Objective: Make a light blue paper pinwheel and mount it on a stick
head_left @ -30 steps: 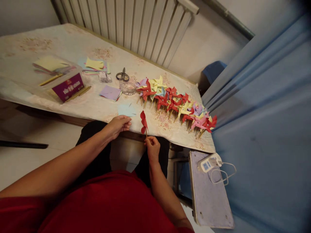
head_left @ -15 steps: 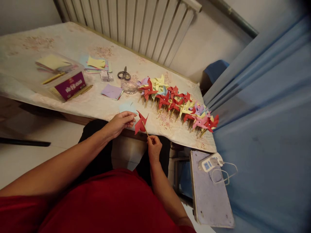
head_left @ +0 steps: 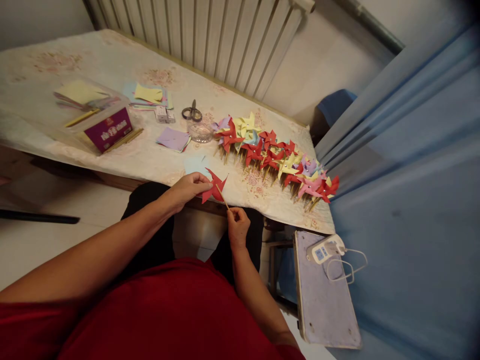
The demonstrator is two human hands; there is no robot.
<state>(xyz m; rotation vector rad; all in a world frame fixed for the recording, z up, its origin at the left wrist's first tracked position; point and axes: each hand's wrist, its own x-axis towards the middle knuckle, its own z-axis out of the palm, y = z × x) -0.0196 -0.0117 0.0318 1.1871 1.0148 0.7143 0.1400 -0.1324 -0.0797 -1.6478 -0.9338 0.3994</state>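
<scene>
Red pinwheel is at ctr of frame, by the front edge of the table. R hand, just below it, has thumb and fingers closed on its stick. L hand, left of ctr, has fingers near together, touching the left blade; cannot tell if they pinch it. Light-blue paper lies just above L hand. Many other pinwheels stand grouped, right of ctr.

The one camera sits on the wearer's head, looking forward and steeply down, close above the shirt, across the tabletop toward the radiator, with the curtain along the right edge.
</scene>
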